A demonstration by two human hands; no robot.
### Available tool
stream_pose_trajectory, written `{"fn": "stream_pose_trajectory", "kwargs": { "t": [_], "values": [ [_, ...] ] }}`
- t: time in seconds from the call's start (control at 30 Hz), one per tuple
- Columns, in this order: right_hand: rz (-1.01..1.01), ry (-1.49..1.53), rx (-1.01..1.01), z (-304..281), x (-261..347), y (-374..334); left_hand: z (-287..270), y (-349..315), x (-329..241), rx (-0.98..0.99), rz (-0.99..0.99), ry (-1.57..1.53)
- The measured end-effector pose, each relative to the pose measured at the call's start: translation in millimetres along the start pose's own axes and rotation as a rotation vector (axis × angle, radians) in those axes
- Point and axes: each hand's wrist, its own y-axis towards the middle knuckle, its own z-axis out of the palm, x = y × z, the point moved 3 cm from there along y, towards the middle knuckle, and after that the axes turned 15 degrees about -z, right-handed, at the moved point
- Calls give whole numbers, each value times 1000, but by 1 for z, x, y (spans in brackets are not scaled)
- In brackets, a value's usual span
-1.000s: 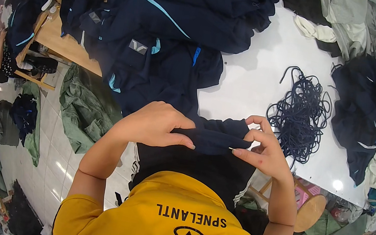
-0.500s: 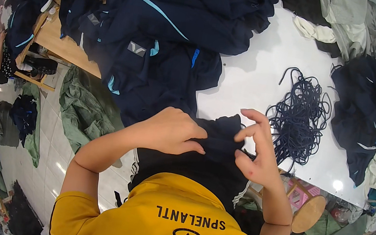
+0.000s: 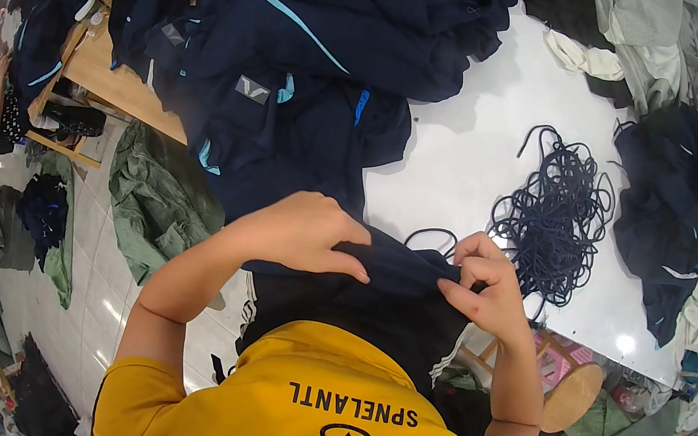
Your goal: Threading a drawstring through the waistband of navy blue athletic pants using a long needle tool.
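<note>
A dark navy garment (image 3: 399, 276) is bunched in front of me at the near edge of the white table. My left hand (image 3: 301, 233) rests at its left side, thumb and forefinger apart over the cloth. The other fingers of that hand curl under and are mostly hidden. At the right end of the cloth, my right hand (image 3: 491, 288) pinches the garment's edge between thumb and bent fingers. A thin dark cord (image 3: 433, 230) loops on the table just beyond the cloth, close to the right fingertips; where its ends go is hidden.
A tangled heap of navy cord (image 3: 554, 221) lies right of my right hand. Large navy garments with light-blue trim (image 3: 337, 20) cover the table's far left. Another navy garment (image 3: 676, 206) lies far right. A wooden stool (image 3: 572, 398) stands below the white table's edge (image 3: 616, 345).
My right hand has come down and closed on the garment's edge. The raised peak of cloth beside it has flattened, and a cord loop now shows. My left hand has shifted slightly left and away.
</note>
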Motion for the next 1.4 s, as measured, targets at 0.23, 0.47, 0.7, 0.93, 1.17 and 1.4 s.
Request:
{"fn": "stream_pose_trajectory", "kwargs": {
  "t": [0.23,0.47,0.7,0.93,1.17,1.4],
  "values": [
    [133,65,69,16,7,-3,1,1,-5,54,54,14],
    [312,207,143,4,-8,-15,-10,-3,-2,-67,33,-176],
    [136,-92,-16,7,1,-17,5,1,-5,50,12,-32],
    [22,-176,-1,29,22,7,32,8,-36,-56,118,29],
    [175,-172,-104,22,34,-2,41,4,-30,-474,386,82],
    [287,315,-380,-6,58,-26,-12,-19,19,-682,384,270]
  ]
}}
